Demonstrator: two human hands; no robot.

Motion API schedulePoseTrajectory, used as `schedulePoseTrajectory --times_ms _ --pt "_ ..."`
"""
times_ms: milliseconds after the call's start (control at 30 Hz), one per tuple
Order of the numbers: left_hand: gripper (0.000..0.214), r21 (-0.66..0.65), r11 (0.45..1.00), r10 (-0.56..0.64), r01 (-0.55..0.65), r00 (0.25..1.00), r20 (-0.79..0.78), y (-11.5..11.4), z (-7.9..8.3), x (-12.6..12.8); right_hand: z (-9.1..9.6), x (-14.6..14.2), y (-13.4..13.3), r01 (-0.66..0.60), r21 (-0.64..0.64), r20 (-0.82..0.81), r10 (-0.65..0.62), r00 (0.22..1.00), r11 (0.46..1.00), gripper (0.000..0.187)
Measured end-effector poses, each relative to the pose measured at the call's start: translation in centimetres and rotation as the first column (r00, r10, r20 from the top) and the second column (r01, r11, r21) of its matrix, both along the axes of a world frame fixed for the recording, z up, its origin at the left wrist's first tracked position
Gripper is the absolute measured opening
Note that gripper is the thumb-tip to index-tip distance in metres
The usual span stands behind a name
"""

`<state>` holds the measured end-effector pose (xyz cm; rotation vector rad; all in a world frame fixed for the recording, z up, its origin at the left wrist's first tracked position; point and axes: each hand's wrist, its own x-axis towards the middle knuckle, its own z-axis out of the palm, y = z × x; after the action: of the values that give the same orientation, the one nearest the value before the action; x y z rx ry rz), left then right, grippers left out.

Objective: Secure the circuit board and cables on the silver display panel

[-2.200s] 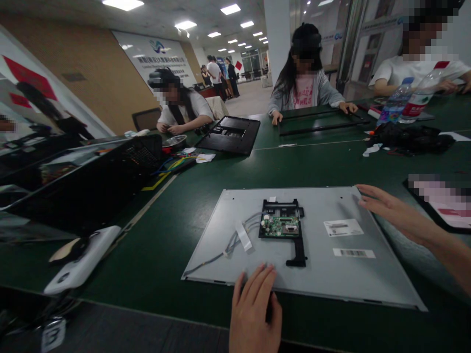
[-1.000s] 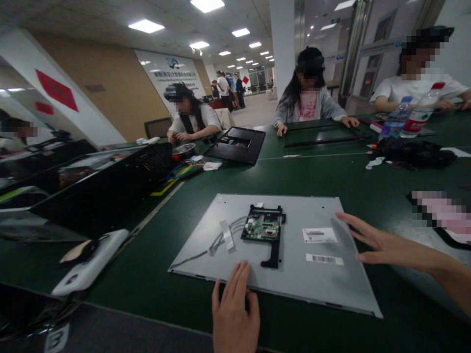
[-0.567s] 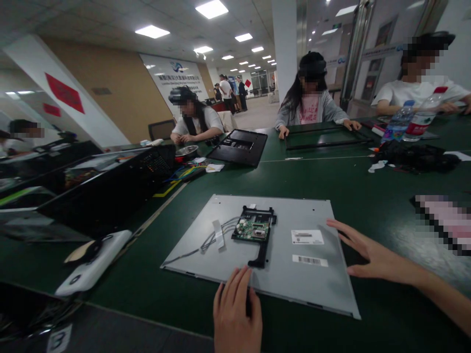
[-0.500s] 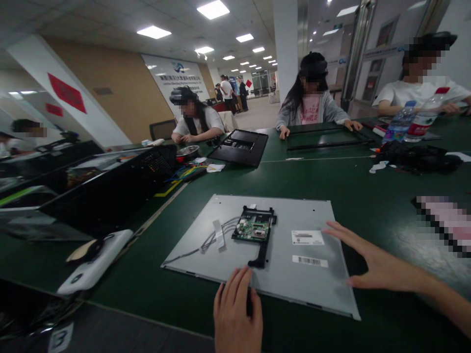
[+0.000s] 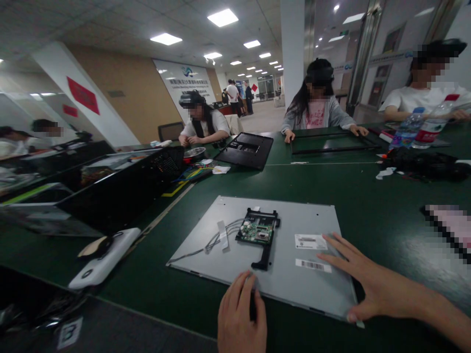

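Observation:
A grey metal display panel (image 5: pixel 294 282) lies flat in front of me, its back facing up. On it sit a green circuit board (image 5: pixel 258 232) in a black bracket (image 5: pixel 265 255), taped grey cables (image 5: pixel 217 241) and two white labels. My left hand (image 5: pixel 241 311) rests at the panel's front edge just below the bracket, fingers stretched and thumb apart, holding nothing. Over the panel's right side my right hand (image 5: pixel 368 279) is spread; its fingertips reach the labels and its thumb is by the front right corner.
A white power strip-like object (image 5: pixel 106 262) lies left, near a black computer case (image 5: pixel 121 189). Beyond the panel are a black back cover (image 5: pixel 246 151) and a black frame (image 5: pixel 331 149) under a co-worker's hands. Bottles (image 5: pixel 434 122), a black bundle (image 5: pixel 427 164) and a blurred phone-like object (image 5: pixel 449 230) are right.
My right hand has moved left and farther over the panel, its fingers now at the labels and its thumb at the corner. My left hand stays by the front edge. The view has shifted slightly.

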<state>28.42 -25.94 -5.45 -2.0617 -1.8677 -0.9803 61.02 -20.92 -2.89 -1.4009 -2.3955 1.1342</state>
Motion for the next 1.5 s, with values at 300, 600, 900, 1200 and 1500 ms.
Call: schedulePoseTrajectory --times_ms 300,600,900,1200,1500 --pt "0.028 0.015 1.000 0.002 -0.002 1.000 -0.014 -0.2 -0.1 0.0 1.4 -2.2 2.0 -0.140 0.015 0.058 0.138 0.989 0.990 0.098" --pt "0.029 0.010 1.000 -0.016 0.016 0.999 -0.036 -0.3 0.1 -0.1 0.8 -5.0 4.3 -0.222 0.101 0.089 0.213 0.973 0.970 0.098" --pt "0.029 -0.013 1.000 -0.008 0.007 0.998 -0.067 -0.5 0.4 0.3 1.1 -7.7 5.8 -0.257 0.127 0.079 0.248 0.965 0.958 0.097" --pt "0.030 -0.041 0.999 -0.002 -0.001 0.998 -0.070 -0.4 0.4 0.5 1.5 -10.2 7.4 -0.325 0.175 0.089 0.314 0.945 0.930 0.100" --pt "0.033 -0.104 0.994 0.029 -0.038 0.996 -0.088 -0.5 0.7 0.7 1.8 -12.1 8.5 -0.358 0.178 0.101 0.345 0.933 0.917 0.102"
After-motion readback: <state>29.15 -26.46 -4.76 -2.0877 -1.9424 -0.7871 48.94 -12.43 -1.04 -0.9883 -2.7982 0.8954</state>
